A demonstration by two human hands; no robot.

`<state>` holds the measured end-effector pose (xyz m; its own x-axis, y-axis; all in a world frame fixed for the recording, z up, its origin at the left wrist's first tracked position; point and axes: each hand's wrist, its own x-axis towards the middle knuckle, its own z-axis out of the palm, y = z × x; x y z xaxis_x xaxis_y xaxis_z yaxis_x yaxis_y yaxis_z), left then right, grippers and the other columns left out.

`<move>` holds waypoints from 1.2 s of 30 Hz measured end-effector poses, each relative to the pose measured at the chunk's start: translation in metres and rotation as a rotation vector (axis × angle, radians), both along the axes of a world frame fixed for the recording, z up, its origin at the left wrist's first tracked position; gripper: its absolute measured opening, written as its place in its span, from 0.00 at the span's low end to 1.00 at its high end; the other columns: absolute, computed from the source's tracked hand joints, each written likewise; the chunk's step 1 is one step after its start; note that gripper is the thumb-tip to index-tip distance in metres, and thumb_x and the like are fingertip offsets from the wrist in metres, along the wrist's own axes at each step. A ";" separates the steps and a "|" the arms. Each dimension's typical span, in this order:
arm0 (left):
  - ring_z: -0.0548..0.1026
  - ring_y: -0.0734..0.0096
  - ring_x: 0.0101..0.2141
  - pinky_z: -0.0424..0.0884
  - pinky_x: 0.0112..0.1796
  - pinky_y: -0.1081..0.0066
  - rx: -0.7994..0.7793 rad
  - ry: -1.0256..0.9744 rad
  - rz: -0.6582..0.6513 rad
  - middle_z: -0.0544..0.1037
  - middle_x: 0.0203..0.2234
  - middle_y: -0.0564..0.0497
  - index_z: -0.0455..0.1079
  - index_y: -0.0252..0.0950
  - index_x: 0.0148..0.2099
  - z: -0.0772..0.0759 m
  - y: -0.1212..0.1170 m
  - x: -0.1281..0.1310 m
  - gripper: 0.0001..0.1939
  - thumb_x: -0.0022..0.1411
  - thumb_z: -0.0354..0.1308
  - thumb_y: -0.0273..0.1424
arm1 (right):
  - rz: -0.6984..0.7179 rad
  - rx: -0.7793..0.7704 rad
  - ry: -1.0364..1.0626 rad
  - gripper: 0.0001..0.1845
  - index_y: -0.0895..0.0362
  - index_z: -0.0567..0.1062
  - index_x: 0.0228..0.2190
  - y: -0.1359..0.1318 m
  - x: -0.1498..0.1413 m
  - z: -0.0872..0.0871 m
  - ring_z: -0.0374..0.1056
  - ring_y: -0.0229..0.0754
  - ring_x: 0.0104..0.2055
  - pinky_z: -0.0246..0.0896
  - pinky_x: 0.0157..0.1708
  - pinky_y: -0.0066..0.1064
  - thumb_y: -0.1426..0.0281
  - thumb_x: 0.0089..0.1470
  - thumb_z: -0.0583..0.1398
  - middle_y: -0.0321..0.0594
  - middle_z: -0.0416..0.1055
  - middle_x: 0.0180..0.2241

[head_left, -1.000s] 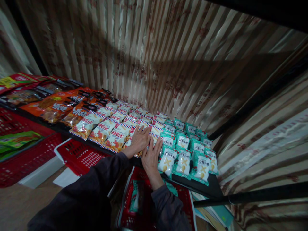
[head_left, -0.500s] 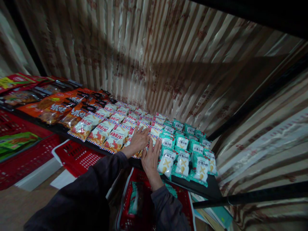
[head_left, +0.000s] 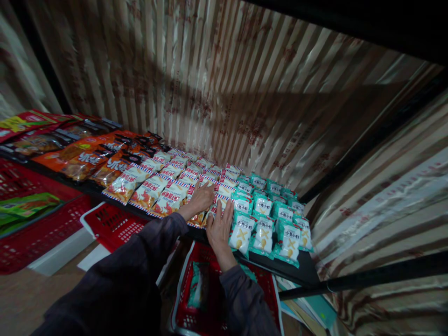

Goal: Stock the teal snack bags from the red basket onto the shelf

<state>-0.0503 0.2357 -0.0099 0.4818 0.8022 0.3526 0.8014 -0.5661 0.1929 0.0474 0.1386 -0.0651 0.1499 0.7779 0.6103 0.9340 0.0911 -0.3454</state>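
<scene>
Rows of white snack bags with red lettering and striped edges lie on a black shelf. My left hand rests over the front bags at the right end of these rows, fingers extended and partly turned away. Just right of it, my right hand lies flat with fingers stretched out, touching the last front white bag, which it partly covers. Beside its outer edge begin the teal-and-white snack bags, standing in several short rows. Neither hand grips a bag.
Orange snack bags fill the shelf's left part. Below the front edge sit a red basket holding a teal packet, and another red basket. A striped curtain hangs behind; black frame bars stand at right.
My left hand has shifted slightly down and left over the white bags, its fingers drawn closer together. My right hand stays in nearly the same place. The view has turned a little.
</scene>
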 end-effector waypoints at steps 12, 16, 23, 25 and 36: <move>0.65 0.55 0.59 0.53 0.59 0.47 -0.066 -0.068 0.061 0.70 0.57 0.42 0.62 0.34 0.62 0.020 0.022 0.005 0.24 0.67 0.39 0.29 | -0.013 0.021 -0.046 0.29 0.62 0.59 0.62 0.001 0.001 0.003 0.31 0.58 0.70 0.48 0.59 0.59 0.65 0.62 0.48 0.60 0.39 0.68; 0.66 0.59 0.59 0.56 0.59 0.52 -0.060 -0.049 0.057 0.72 0.56 0.44 0.64 0.36 0.60 0.026 0.040 0.013 0.23 0.68 0.38 0.32 | -0.008 0.038 -0.088 0.28 0.62 0.61 0.61 0.004 0.003 0.003 0.33 0.58 0.70 0.48 0.59 0.58 0.65 0.62 0.49 0.60 0.43 0.67; 0.69 0.64 0.56 0.58 0.59 0.57 -0.267 -0.021 0.044 0.73 0.56 0.48 0.69 0.38 0.55 0.033 0.055 0.026 0.22 0.67 0.38 0.30 | -0.012 0.033 -0.105 0.27 0.64 0.62 0.60 0.005 0.005 0.001 0.36 0.56 0.70 0.48 0.60 0.55 0.66 0.63 0.48 0.60 0.49 0.65; 0.70 0.64 0.56 0.59 0.59 0.58 -0.292 -0.043 0.051 0.72 0.56 0.48 0.68 0.38 0.57 0.034 0.055 0.026 0.23 0.67 0.38 0.31 | -0.021 0.031 -0.089 0.27 0.64 0.62 0.60 0.006 0.004 0.000 0.36 0.56 0.69 0.48 0.60 0.54 0.66 0.63 0.48 0.60 0.50 0.65; 0.70 0.61 0.55 0.53 0.61 0.53 -0.086 0.021 0.000 0.78 0.49 0.47 0.73 0.38 0.48 0.025 0.055 0.023 0.20 0.66 0.41 0.27 | -0.034 0.056 -0.119 0.27 0.63 0.63 0.59 0.012 0.006 -0.005 0.41 0.56 0.69 0.49 0.59 0.56 0.64 0.63 0.48 0.59 0.54 0.64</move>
